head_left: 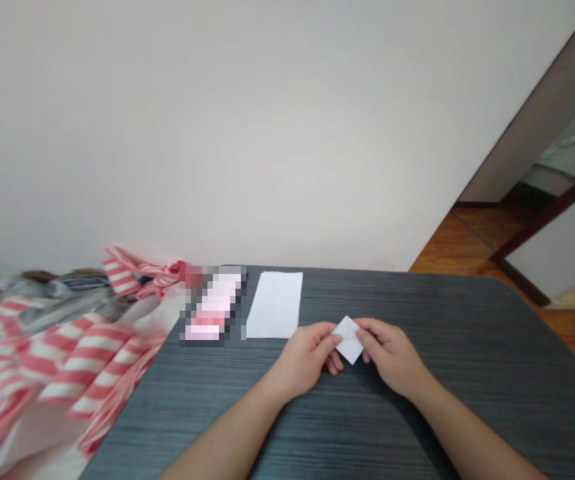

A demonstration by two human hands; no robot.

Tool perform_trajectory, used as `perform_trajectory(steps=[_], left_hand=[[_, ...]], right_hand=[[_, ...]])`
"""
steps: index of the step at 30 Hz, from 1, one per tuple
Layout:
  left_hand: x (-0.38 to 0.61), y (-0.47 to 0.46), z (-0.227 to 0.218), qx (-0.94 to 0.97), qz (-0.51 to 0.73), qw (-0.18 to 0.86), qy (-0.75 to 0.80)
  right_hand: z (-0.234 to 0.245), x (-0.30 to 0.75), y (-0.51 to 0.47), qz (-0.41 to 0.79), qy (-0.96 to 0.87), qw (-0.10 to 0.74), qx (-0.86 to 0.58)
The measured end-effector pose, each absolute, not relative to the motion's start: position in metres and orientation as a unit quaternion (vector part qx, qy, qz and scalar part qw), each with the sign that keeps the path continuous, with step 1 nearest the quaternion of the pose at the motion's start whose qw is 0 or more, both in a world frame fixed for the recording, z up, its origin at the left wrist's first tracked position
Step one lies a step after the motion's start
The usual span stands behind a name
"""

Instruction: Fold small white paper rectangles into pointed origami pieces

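Observation:
A small folded white paper [348,339], diamond-shaped, is held just above the dark grey table [467,347] between both hands. My left hand [310,357] pinches its left corner with thumb and fingers closed on it. My right hand [390,353] grips its right side the same way. Both forearms reach in from the bottom edge.
A flat white sheet of paper [276,305] lies behind my left hand. Beside it sits a blurred pink and white object [212,310]. Red and white striped cloth [57,360] is heaped off the table's left edge. A wall stands behind; wooden floor [472,243] and a doorway lie to the right.

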State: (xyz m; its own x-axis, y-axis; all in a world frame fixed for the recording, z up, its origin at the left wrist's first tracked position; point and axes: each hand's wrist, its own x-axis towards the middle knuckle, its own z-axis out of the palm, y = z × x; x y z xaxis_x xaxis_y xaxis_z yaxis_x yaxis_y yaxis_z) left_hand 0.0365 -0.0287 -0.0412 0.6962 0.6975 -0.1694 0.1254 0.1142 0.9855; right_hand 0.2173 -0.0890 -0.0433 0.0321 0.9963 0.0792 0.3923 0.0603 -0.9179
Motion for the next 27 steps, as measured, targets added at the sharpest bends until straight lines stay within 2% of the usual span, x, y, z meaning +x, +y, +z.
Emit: perform_trajectory(steps=[6, 10, 23, 27], left_hand=[[0.0376, -0.0296, -0.0407, 0.629, 0.218, 0.669, 0.331], [0.0365, -0.0291, -0.0441, 0.605, 0.28, 0.673, 0.322], [0.0307, -0.0275, -0.0466, 0.726, 0.273, 0.507, 0.376], [0.0306, -0.0272, -0.0474, 0.73, 0.272, 0.498, 0.381]], right_hand=[[-0.0441, 0.2168, -0.0885, 0.361, -0.591, 0.425, -0.583], [-0.046, 0.2186, -0.0879, 0.353, -0.568, 0.446, -0.595], [-0.0485, 0.2206, -0.0875, 0.312, -0.592, 0.438, -0.601], [-0.0465, 0.2195, -0.089, 0.306, -0.597, 0.433, -0.602]])
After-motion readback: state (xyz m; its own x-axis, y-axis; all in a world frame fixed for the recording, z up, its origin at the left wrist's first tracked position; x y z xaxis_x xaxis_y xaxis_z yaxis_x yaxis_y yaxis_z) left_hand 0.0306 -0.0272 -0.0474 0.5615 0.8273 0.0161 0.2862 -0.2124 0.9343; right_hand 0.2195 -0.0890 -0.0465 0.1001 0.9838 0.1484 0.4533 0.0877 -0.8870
